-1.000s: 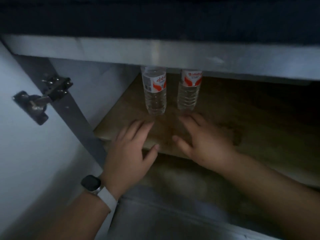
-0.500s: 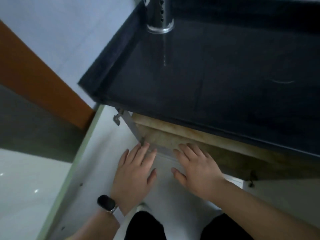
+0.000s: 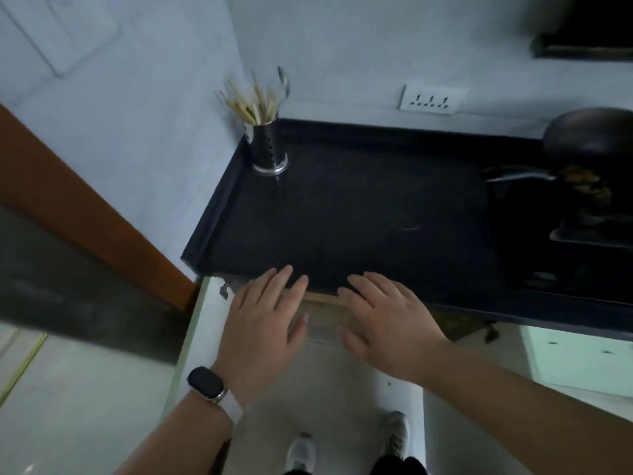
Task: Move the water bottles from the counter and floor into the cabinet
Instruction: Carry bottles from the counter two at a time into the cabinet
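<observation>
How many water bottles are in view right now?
0. None on the black counter or the visible floor; inside the cabinet is mostly hidden, so some may be there.

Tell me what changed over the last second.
The view rose from the cabinet shelf to above the counter, hiding the two bottles on that shelf. The left hand and right hand drew back to the counter edge. Both stay open and empty; the cabinet door stays open.

Dim, cool indoor light, soft motion blur throughout, dark corners, wide-angle bending of lines at the edges
</observation>
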{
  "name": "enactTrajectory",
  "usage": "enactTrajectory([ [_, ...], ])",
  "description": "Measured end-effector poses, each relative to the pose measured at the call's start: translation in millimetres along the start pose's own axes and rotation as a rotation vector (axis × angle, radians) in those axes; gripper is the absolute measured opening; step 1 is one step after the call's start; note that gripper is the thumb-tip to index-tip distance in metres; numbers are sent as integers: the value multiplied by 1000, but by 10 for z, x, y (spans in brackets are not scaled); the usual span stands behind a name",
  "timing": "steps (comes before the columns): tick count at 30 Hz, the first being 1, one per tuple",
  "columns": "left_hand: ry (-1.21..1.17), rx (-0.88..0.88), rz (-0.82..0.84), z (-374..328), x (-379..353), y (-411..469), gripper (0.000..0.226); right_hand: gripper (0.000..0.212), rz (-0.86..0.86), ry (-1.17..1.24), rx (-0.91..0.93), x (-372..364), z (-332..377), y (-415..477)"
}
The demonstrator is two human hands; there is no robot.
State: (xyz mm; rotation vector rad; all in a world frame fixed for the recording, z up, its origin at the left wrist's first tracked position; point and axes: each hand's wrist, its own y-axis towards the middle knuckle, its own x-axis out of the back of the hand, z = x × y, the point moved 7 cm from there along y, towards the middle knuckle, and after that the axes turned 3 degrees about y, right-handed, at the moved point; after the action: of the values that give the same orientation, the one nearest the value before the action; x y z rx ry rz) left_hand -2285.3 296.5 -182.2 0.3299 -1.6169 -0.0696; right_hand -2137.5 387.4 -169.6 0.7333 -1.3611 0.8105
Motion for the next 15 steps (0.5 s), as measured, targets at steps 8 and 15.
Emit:
enactTrajectory([
  [8,-93,-393,-105,-622,429,522,52,59,-198,-66,-365,735,-347,-779],
  [15,-203,-762,-120,-1636,569,553,50,58,-238,-146,-682,1049,-397,-1949],
])
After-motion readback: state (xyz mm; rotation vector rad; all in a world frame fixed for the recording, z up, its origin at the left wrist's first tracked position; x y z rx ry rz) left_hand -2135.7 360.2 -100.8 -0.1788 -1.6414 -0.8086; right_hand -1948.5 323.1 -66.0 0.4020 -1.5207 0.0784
